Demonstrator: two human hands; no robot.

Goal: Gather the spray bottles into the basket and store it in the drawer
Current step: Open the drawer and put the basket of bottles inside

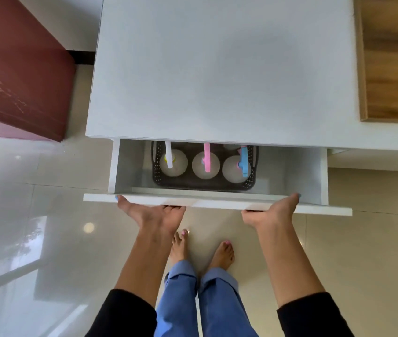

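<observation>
The left hand (153, 214) grips the front panel of the drawer (217, 203) near its left end, thumb over the top edge and fingers curled out of sight under the lower edge. The right hand (272, 211) holds the same panel near its right end in the same way, one fingertip showing over the top edge, the rest hidden beneath. Both hands are closed on the panel, well apart from each other.

The drawer stands partly open under the white cabinet top (217, 69), whose front edge overhangs the back of the drawer. Inside, a dark perforated basket (205, 184) sits near the middle, with bare drawer floor on its left and right and a narrow strip between it and the front panel. Three spray bottles stand upright in it in a row: one with a white nozzle (172, 162), one with a pink nozzle (205, 164), one with a blue nozzle (238, 166). Their heads reach back under the cabinet edge.

Below the panel, bare feet (222, 254) stand on the glossy tiled floor (47, 215), just behind the drawer front. A reddish-brown cupboard (18, 69) stands to the left, apart from the cabinet.
</observation>
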